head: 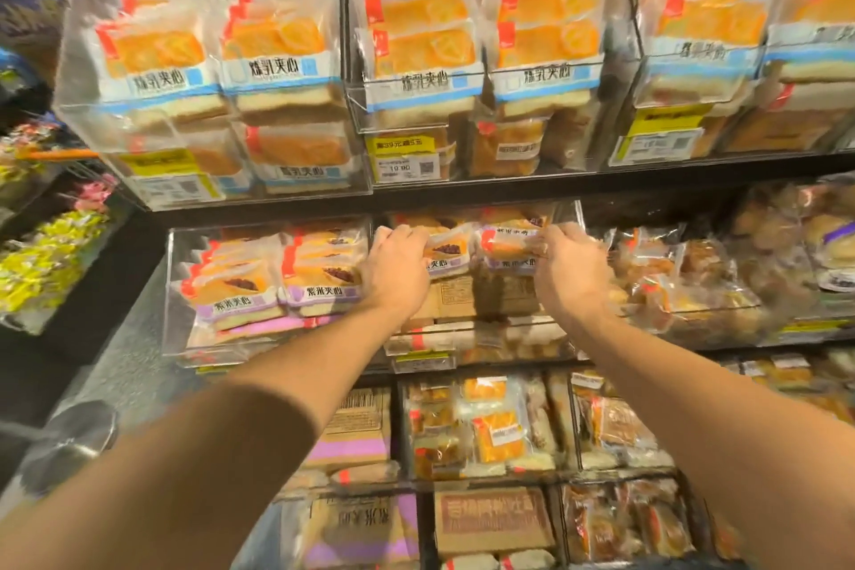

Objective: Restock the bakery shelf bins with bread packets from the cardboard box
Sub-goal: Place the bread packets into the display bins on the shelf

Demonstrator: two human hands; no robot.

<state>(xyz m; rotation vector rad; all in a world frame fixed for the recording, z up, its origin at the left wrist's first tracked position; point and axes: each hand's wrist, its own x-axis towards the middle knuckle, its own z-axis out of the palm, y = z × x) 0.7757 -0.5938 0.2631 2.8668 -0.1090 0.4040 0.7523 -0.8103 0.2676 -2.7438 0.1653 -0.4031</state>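
reaching both arms into the clear acrylic middle-shelf bin (573, 218); left hand (398, 266) gripping a crinkly purple-banded bread packet (446, 255), right hand (566, 266) pinching another glossy purple-banded packet (506, 245), both sitting atop stacked packets.

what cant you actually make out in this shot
- Head view: the left hand covers part of a purple-label bread packet.
- The right hand's fingertips are blurred against another packet.
- Price tag print is too small to read.
- No cardboard box identifiable.

Dark shelving (462, 194) rises in tiers under warm light, with grey speckled floor (125, 366) at lower left.
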